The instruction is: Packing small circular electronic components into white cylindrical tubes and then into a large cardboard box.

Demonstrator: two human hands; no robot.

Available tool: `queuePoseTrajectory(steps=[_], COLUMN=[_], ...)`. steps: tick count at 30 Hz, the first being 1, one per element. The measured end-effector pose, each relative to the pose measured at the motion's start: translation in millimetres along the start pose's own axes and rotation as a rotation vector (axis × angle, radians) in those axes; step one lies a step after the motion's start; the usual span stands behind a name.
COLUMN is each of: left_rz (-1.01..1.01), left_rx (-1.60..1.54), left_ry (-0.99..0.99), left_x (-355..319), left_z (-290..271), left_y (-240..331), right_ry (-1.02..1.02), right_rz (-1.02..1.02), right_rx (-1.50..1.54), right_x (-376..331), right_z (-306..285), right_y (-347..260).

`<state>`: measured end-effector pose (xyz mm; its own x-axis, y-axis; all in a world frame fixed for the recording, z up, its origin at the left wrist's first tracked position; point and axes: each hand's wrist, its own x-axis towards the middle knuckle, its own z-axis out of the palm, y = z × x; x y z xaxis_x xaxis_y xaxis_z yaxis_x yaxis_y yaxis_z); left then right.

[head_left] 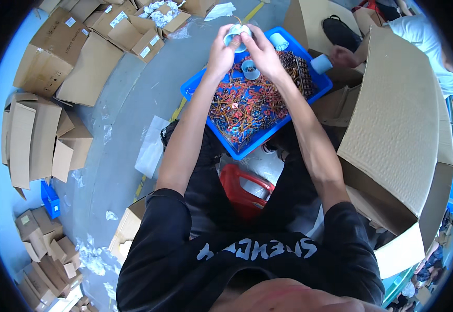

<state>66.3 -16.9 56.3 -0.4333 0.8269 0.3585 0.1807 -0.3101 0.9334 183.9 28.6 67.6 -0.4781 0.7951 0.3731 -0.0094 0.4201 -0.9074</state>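
Observation:
Over the far edge of a blue tray [195, 82], my left hand [221, 52] and my right hand [262, 51] are closed round a small pale round cup [233, 40]. Both thumbs press at its rim, and a thin orange wire sticks up beside it. Orange wires with small red and dark parts [247, 106] fill the tray in a tangled heap. Among them stands a light blue cup [250, 69] with dark bits inside. Another pale blue cup [278, 41] lies at the tray's far rim.
At the right rim, another person's hand [343, 57] is by a light blue cup [321, 64]. A large open carton [393, 119] stands close on my right. Cardboard boxes [55, 52] pile up on the left. A red plastic stool [242, 192] is between my legs.

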Motion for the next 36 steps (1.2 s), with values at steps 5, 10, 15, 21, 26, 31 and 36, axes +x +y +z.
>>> queuePoseTrajectory(steps=[5, 10, 15, 21, 26, 31, 36], left_rz=[0.186, -0.252, -0.097, 0.317, 0.097, -0.003, -0.142], left_rx=[0.118, -0.642, -0.329, 0.249, 0.277, 0.542, 0.695], left_ry=[-0.093, -0.361, -0.146, -0.072, -0.237, -0.299, -0.551], left_x=[-6, -16, -33, -44, -25, -8, -14], left_z=[-14, -47, -30, -3, 14, -12, -26], left_y=[3, 33, 34, 25, -6, -40, -51], right_ry=[-0.039, -0.209, -0.285, 0.008, 0.07, -0.161, -0.327], right_rz=[-0.151, -0.133, -0.11, 0.08, 0.377, 0.619, 0.243], right_rx=[-0.052, -0.026, -0.071, -0.199, 0.048, -0.267, -1.004], right_x=[-7, -24, -53, -48, -28, -19, -26], right_z=[-7, -20, -19, -33, -41, -62, -70], right_y=[-13, -30, -39, -8, 28, 46, 66])
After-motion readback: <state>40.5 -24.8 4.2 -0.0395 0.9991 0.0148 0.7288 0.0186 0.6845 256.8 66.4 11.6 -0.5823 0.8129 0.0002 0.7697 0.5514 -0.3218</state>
